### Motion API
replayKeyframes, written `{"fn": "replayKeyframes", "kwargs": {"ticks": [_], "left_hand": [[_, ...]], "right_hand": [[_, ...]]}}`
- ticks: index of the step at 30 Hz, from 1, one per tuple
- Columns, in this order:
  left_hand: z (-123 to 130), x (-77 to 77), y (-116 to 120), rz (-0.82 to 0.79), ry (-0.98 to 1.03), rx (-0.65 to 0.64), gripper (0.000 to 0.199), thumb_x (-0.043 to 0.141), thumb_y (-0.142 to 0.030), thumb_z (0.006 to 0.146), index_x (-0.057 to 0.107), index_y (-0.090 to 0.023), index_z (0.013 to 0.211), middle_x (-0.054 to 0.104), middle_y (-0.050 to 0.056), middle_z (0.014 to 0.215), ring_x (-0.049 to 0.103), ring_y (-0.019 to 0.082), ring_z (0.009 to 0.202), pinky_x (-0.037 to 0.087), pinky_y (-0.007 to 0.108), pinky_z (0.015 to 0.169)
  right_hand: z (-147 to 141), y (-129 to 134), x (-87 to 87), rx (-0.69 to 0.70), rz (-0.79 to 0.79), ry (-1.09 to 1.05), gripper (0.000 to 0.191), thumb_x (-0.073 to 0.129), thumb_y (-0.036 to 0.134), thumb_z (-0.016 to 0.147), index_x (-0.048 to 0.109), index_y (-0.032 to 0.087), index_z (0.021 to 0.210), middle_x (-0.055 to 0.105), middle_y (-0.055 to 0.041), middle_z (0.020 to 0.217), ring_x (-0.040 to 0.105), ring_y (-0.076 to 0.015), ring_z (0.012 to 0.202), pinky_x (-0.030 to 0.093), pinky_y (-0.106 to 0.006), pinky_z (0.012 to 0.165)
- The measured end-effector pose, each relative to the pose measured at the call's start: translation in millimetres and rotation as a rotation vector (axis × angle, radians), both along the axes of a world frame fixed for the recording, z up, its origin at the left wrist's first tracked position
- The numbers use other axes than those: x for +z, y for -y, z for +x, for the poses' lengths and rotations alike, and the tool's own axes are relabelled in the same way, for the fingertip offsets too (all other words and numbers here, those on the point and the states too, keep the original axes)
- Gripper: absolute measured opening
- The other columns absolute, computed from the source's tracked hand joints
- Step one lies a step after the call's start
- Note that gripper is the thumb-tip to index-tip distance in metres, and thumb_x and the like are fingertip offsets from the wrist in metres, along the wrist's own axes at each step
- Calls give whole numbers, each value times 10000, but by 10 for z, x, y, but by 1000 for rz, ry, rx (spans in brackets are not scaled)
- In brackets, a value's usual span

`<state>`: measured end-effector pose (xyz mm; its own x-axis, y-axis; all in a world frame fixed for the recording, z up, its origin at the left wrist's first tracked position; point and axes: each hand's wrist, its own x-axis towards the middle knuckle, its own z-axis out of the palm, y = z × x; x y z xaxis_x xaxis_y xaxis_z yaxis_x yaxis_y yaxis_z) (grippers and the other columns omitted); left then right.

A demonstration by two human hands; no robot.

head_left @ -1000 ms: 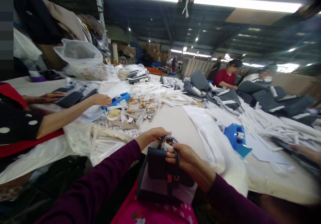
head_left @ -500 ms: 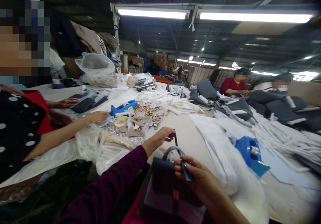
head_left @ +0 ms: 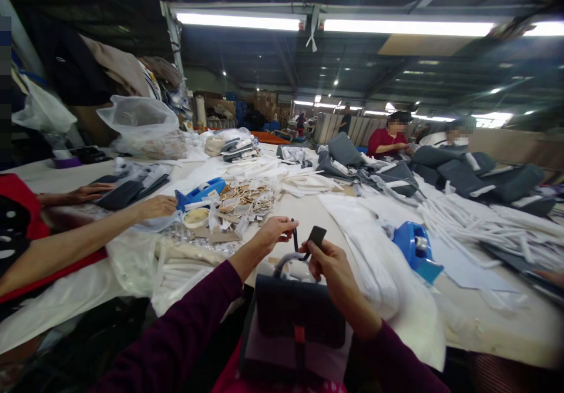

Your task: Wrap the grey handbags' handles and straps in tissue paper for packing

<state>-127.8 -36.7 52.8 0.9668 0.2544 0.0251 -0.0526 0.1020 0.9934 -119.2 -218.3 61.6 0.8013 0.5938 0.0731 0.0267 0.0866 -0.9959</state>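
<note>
A dark handbag (head_left: 293, 346) with a front flap rests upright on my lap, against the table edge. Its top handle (head_left: 284, 261) is covered in pale wrapping. Above and behind the handle, my left hand (head_left: 274, 234) pinches a thin dark strap (head_left: 295, 235) between thumb and fingertips. My right hand (head_left: 332, 259) grips a flat dark tag (head_left: 316, 237), which points upward between thumb and fingers. The strap runs down toward the handle and the tag; exactly how they join is hard to see.
A blue tape dispenser (head_left: 414, 246) stands at right beside white sheeting (head_left: 352, 240). Left are another blue dispenser (head_left: 205, 192), a tape roll (head_left: 196, 217), stringed tags (head_left: 253, 198) and a co-worker's hand (head_left: 158, 206). Grey bags (head_left: 471, 173) and white strips (head_left: 458, 222) lie farther right.
My right hand has risen and turned, so the tag that slanted downward now points up. My left hand still pinches the strap. The view has swung slightly right.
</note>
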Motion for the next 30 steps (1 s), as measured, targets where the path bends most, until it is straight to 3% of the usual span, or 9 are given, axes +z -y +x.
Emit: {"fn": "replayKeyframes", "kwargs": {"ticks": [3,11,17,24,30], "left_hand": [[-22,3,12,-52,4,-16,374,734,-451,649,537,-133,629,502,-29,594,459,74,560,372,236,595],[-54,36,-3,-35,-5,95,343,723,-416,633,517,-142,634,521,-28,588,462,68,526,378,221,563],[-65,25,-9,60,32,133,330,687,-419,680,486,-159,660,552,-20,618,506,75,539,409,206,545],[-61,25,-6,232,114,149,296,657,-395,749,482,-166,681,533,-31,556,519,81,482,420,200,497],[-33,33,-54,380,151,168,315,648,-404,759,469,-169,649,525,-30,543,532,89,481,409,197,474]], "right_hand": [[60,-133,43,-19,-35,120,365,557,532,828,567,167,832,589,17,571,409,-74,354,293,-194,353],[117,-284,-28,-171,-406,555,284,479,377,877,534,194,667,528,32,445,462,-88,385,295,-191,448],[157,-311,-46,-160,-508,676,275,463,357,890,591,202,703,547,27,477,469,-101,422,276,-217,491],[152,-367,-31,-228,-742,818,213,492,303,877,636,209,751,592,0,556,484,-120,518,227,-240,531],[126,-388,-58,-276,-708,821,213,478,305,901,638,214,794,592,5,565,509,-124,545,239,-234,557]]}}
